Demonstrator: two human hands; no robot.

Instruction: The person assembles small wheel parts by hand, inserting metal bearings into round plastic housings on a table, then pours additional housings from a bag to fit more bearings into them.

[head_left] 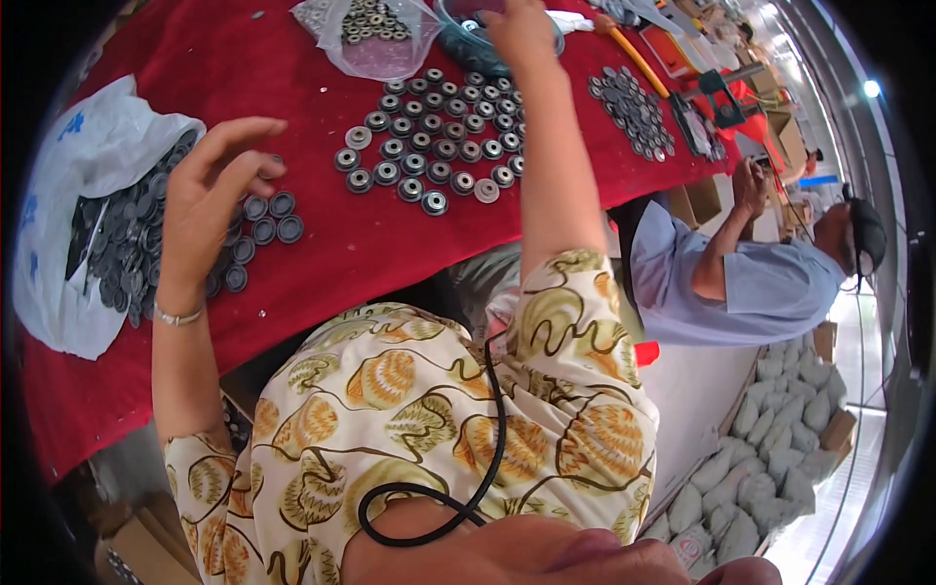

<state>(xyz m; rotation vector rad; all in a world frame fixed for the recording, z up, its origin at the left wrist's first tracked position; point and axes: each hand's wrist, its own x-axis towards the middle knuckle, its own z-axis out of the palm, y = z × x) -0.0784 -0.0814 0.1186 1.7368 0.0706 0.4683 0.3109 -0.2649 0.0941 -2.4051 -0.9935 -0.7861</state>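
Note:
My left hand hovers over the left side of the red-covered table, fingers apart and slightly bent, with nothing visible in it. Below and beside it lies a heap of dark grey round caps, spilling from a white plastic bag. My right hand reaches to a clear bowl with dark contents at the far edge. Its fingertips are over the bowl, and their grip is hard to make out. Between my arms, many small metal-centred wheels stand spread out on the red cloth.
An open plastic bag of small metal rings lies left of the bowl. Further right are a pile of grey parts, a hammer with a yellow handle and a red press-like tool. A co-worker in a blue shirt sits at right, near stacked filled bags.

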